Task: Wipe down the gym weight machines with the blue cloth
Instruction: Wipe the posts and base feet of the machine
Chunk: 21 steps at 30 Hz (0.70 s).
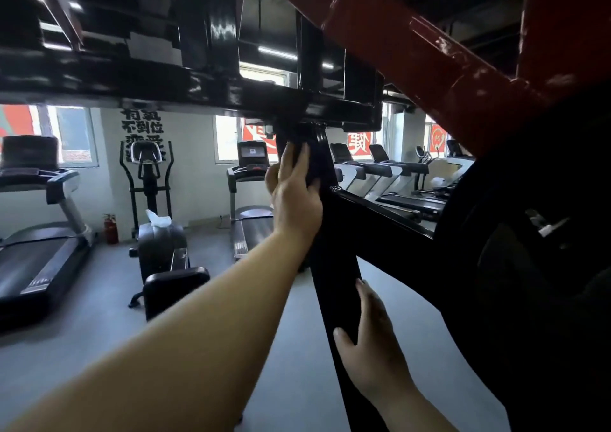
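Across the grey floor (82, 326), a treadmill (36, 233) stands at far left — another (248, 200) sits mid-room under a window (228, 140). Between them, an elliptical trainer (148, 180) backs against the white wall, black characters (142, 127) painted above it. A red fire extinguisher (110, 228) stands by the wall. Nearer, a black machine (162, 250) carries a white crumpled cloth (158, 218) — more treadmills (390, 180) line the far right.

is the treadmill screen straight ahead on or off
Cannot tell. The treadmill screen looks mostly dark with a small pale square at its centre.
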Available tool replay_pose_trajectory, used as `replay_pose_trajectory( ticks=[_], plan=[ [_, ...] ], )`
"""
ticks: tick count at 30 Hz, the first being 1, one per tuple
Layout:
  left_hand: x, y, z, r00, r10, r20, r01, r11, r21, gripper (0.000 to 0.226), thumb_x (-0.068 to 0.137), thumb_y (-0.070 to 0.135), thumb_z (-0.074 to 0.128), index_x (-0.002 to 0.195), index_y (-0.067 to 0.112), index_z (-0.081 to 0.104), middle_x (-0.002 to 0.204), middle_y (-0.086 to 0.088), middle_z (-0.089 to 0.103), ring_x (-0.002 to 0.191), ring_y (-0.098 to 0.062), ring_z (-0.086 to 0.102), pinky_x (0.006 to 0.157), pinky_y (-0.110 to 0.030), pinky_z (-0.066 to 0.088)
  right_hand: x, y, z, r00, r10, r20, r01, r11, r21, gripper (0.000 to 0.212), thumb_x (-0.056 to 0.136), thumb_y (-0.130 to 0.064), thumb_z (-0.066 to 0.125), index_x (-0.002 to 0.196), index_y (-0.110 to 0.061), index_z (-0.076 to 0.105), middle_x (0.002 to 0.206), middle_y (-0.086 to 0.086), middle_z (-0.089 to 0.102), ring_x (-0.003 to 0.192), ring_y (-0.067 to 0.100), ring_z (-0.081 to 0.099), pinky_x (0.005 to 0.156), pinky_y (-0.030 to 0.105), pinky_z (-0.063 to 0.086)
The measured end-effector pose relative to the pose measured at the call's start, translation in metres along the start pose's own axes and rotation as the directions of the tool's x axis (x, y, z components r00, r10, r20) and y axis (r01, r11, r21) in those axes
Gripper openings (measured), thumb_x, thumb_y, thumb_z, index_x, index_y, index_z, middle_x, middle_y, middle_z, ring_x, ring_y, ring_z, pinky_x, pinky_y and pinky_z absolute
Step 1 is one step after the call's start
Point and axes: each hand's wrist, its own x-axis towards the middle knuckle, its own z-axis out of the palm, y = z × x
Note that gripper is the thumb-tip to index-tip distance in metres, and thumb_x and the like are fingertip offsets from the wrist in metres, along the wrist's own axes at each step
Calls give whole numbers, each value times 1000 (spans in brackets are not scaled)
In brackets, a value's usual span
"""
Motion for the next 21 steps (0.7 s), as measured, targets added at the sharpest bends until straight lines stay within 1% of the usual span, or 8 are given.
replay_pose_trajectory(
  ticks=[2, 5, 8, 11, 13, 16, 19, 21],
  plan=[
    [-53, -11, 14, 1000, -16, 17, 16, 999, -48, 70, 93, -1, 50, 154, 25, 26, 161, 3, 19, 145, -21, 12, 120, -33, 12, 1, 4, -3, 999, -9, 40, 9, 1000, 0, 81, 93, -19, 57, 156, -26, 6, 160, -15, 9, 147, 3, 11, 117, 17, 15],
    [-112, -22, 21, 991, 37, 127, -30, 998, -60, 73, 91, -3, 47, 154, 26, 23, 161, 1, 18, 147, -20, 9, 121, -46, 19, 4, 9, -13, 995, -10, 103, 4, 999, 51, 85, 87, -10, 55, 155, -36, 11, 158, -21, 15, 145, -1, 18, 118, 25, 24],
    [-74, -20, 13, 996, 70, 62, -65, 995, -72, 76, 86, -8, 47, 151, 28, 32, 159, 4, 23, 141, -26, 19, 118, -45, 24, 7, 13, -28, 982, 6, 187, -22, 996, 84, 78, 94, -11, 53, 154, -39, 12, 156, -25, 17, 143, -2, 21, 117, 26, 28],
    [-23, -11, 0, 997, 81, 6, -81, 996, -42, 76, 81, -9, 45, 149, 25, 39, 159, 1, 27, 136, -28, 28, 116, -40, 29, 6, 10, -42, 972, 60, 228, -118, 961, 250, 61, 96, -7, 49, 146, -39, 35, 141, -26, 42, 124, -10, 46, 96, 10, 42],
    [-42, -15, 7, 995, 94, 41, -92, 995, -38, 73, 82, -2, 43, 149, 25, 39, 159, 2, 25, 136, -27, 28, 115, -38, 29, 3, 16, -44, 970, 118, 214, -194, 904, 382, 58, 96, 0, 46, 143, -35, 42, 133, -26, 50, 122, -8, 48, 86, 6, 42],
    [-145, -37, 24, 961, 234, 150, -237, 971, 1, 56, 89, 18, 45, 145, 19, 46, 157, 0, 26, 132, -27, 29, 113, -34, 30, -6, 27, -41, 943, 222, 247, -324, 779, 537, 56, 97, 3, 45, 145, -26, 41, 138, -15, 53, 115, -5, 54, 81, 9, 48],
    [-193, -62, 22, 895, 353, 273, -375, 926, 33, 56, 84, 7, 67, 138, 16, 55, 150, 1, 26, 130, -26, 30, 106, -34, 38, -12, 32, -41, 939, 247, 238, -341, 743, 576, 49, 98, 1, 45, 138, -27, 49, 118, -20, 64, 100, -10, 63, 74, 10, 50],
    [-169, -62, 20, 866, 436, 246, -465, 883, 70, 51, 83, 5, 68, 132, 14, 60, 145, -1, 31, 127, -29, 35, 101, -36, 46, -12, 37, -42, 931, 279, 237, -366, 718, 591, 49, 98, 0, 45, 141, -23, 46, 123, -16, 62, 104, -8, 61, 79, 14, 50]
  ],
)
